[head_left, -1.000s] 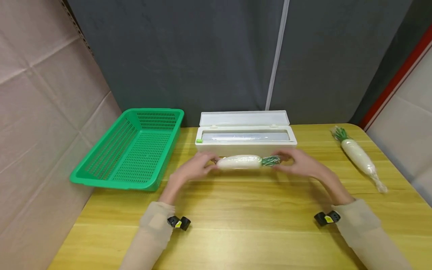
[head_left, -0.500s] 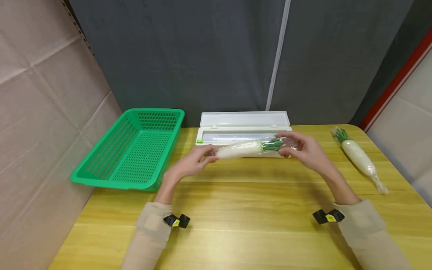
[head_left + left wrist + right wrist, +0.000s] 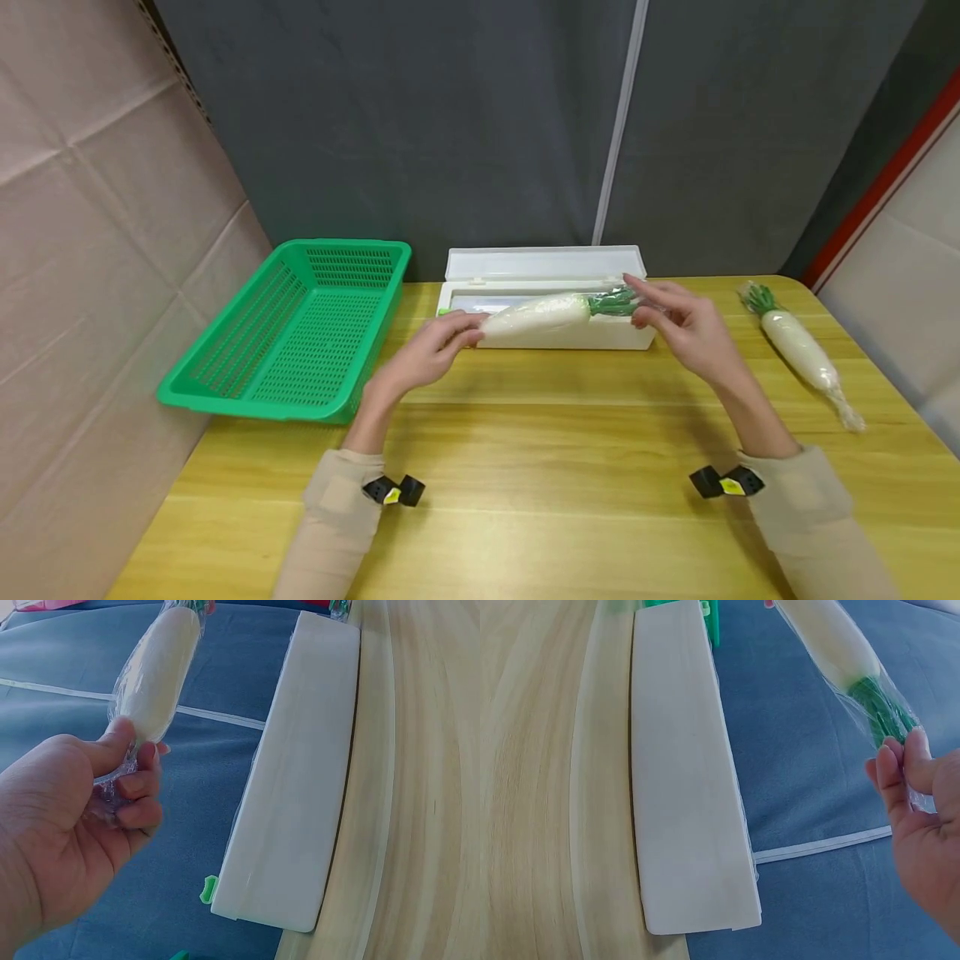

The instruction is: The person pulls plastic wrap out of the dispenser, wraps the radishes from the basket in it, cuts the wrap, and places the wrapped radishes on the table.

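A white radish [image 3: 543, 315] with green stems, wrapped in clear film, hangs above the table between both hands. My left hand [image 3: 429, 350] pinches the twisted film at its root end; in the left wrist view thumb and fingers close on the gathered film [image 3: 112, 787]. At the stem end my right hand [image 3: 693, 329] pinches the film just past the green stems [image 3: 881, 709]. Behind the radish stands a white cling film dispenser box [image 3: 555, 337] with its lid [image 3: 543, 262] raised. The radish hides part of the box's opening.
A green plastic basket [image 3: 341, 408] with slotted walls stands at the left, with nothing in it. A second film-wrapped radish [image 3: 798, 346] lies on the wooden table [image 3: 540, 483] at the right. A dark grey curtain [image 3: 450, 125] hangs behind the table.
Both hands have raised the wrapped radish from in front of the dispenser box to above it. Its stem end now sits higher than the root end. Basket and second radish have stayed put.
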